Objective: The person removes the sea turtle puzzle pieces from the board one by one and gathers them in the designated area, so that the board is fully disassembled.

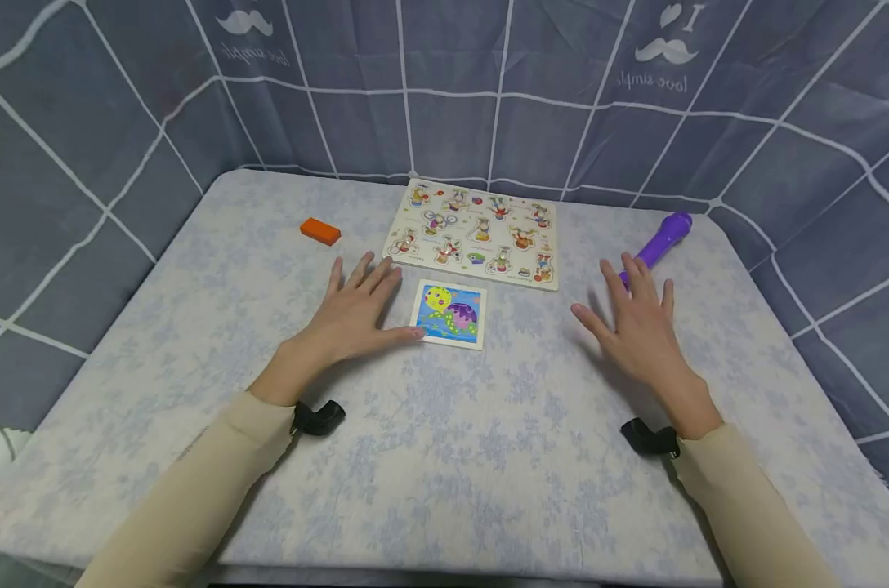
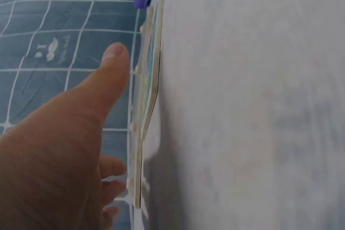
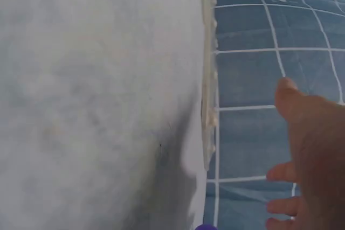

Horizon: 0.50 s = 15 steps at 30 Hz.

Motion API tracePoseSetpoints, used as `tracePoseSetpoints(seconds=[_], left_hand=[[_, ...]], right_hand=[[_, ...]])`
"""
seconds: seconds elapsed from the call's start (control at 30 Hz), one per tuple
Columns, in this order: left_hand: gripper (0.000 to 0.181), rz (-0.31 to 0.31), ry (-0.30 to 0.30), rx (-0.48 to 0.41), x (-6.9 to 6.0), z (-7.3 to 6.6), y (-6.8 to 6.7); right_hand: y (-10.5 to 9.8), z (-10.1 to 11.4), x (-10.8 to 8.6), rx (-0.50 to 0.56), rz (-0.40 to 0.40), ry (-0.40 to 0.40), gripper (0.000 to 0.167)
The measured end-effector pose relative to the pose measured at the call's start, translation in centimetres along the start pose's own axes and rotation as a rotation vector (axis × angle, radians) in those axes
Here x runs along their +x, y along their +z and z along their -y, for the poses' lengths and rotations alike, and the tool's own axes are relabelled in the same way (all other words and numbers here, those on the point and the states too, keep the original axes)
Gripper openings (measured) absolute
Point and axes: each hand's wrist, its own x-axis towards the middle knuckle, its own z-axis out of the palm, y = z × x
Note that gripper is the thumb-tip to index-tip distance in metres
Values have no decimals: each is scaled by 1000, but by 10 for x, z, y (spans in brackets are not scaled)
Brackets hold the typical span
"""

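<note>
My left hand (image 1: 349, 318) is held above the table with spread fingers, holding nothing. Its thumb overlaps the lower left corner of a small square turtle picture puzzle (image 1: 455, 314) in the head view; in the left wrist view the thumb is apart from the puzzle (image 2: 155, 71). My right hand (image 1: 643, 331), also spread and holding nothing, hovers near a purple stick with a rounded end (image 1: 665, 237). The fingers partly hide the stick's near end. Behind the small puzzle lies a large pegged picture board (image 1: 462, 237), seen edge-on in the right wrist view (image 3: 207, 90).
An orange block (image 1: 320, 231) lies left of the board, beyond my left hand. A pale flowered cloth covers the table (image 1: 459, 457). Grey-blue checked curtains (image 1: 452, 131) enclose its back and sides. A black band (image 1: 319, 418) sits at each wrist.
</note>
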Motion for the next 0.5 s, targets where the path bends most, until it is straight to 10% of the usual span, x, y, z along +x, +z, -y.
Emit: tracePoseSetpoints(seconds=[0.5], left_hand=[[118,79,124,-151,23,-16,14]], right_hand=[[21,64,32,189,-61,-93,64]])
